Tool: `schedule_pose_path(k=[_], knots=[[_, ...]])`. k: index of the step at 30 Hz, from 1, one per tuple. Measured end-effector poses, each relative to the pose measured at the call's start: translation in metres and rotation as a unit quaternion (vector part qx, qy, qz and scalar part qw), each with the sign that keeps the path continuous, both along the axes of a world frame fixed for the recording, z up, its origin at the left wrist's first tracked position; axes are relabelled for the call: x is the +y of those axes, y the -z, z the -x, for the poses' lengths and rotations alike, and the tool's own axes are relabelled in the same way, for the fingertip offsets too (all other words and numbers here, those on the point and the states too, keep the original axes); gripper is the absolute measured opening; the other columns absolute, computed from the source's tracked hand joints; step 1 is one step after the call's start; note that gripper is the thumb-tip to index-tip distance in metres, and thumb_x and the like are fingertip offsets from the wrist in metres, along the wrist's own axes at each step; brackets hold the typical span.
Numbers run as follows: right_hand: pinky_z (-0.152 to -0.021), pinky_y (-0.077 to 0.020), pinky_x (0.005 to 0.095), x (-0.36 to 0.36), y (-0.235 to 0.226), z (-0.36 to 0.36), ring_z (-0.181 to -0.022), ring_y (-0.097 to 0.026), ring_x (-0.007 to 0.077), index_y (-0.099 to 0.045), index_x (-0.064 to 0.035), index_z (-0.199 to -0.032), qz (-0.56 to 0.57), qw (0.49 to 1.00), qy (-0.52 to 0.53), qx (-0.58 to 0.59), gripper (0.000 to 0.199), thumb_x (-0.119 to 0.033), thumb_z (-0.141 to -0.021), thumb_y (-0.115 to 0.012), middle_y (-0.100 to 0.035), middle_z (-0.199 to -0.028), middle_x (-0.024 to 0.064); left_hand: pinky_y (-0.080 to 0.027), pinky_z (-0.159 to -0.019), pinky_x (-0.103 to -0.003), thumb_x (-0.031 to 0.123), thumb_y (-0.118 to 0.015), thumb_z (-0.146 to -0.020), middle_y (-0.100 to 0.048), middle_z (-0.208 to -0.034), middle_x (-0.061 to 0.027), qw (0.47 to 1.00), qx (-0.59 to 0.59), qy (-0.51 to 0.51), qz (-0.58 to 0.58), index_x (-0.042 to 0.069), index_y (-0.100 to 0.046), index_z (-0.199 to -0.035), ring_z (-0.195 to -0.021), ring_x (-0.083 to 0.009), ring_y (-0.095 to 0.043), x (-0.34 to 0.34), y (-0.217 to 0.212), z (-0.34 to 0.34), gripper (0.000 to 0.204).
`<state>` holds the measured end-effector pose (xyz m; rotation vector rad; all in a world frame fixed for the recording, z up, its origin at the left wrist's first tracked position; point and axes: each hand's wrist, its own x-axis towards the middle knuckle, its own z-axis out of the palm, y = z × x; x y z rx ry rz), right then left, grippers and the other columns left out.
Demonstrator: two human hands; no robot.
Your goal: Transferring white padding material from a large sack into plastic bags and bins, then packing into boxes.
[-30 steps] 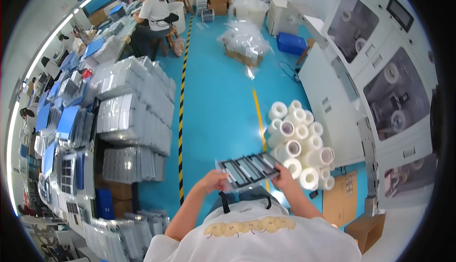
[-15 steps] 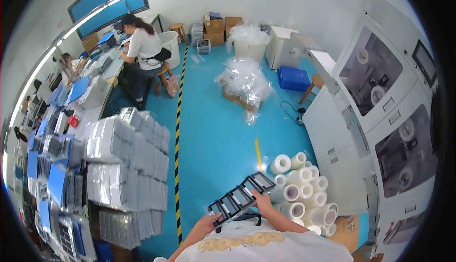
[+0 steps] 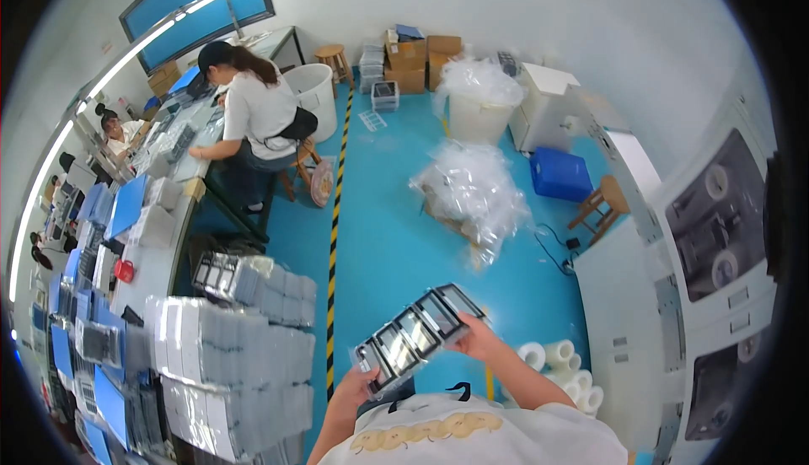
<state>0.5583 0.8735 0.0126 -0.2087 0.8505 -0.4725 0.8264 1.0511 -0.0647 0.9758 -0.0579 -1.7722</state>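
Black-framed and glossy, the tray (image 3: 415,333), perhaps 5-sectioned under that glare, hangs above the blue floor (image 3: 392,233). Left hand (image 3: 358,383) and right hand (image 3: 477,340) grasp opposite ends: lifted, not yet set down. Plastic-wrapped stacks (image 3: 240,343) stand leftward.

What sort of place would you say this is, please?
It is probably a factory workshop: the white windowed machine, stacked plastic trays and black-and-yellow floor tape suggest so.
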Motion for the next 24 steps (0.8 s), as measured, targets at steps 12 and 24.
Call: schedule_pose_path(k=[12, 24], knots=[[-0.07, -0.0565, 0.0371, -0.268, -0.015, -0.085, -0.084, -0.065, 0.0267, -0.051, -0.0018, -0.109, 0.089, 0.984, -0.032, 0.153, 0.029, -0.023, -0.09, -0.051, -0.063, -0.103, 0.0156, -0.051, -0.075, -0.031, 0.005, -0.066, -0.079, -0.064, -0.094, -0.0034, 0.988, -0.012, 0.144, -0.063, 0.006, -0.057, -0.109, -0.083, -0.0144, -0.062, -0.338, -0.002, -0.143, 0.032], [-0.06, -0.0565, 0.0314, -0.581, 0.004, -0.197, -0.066, -0.063, 0.0203, -0.055, 0.004, -0.103, 0.205, 0.949, -0.074, 0.228, 0.03, -0.02, -0.084, -0.057, -0.064, -0.091, 0.0131, -0.051, -0.074, -0.033, 0.003, -0.069, -0.073, -0.063, -0.096, -0.0064, 0.978, -0.149, 0.138, -0.04, 0.004, -0.055, -0.109, -0.086, -0.0194, -0.062, -0.646, -0.017, -0.227, 0.038]])
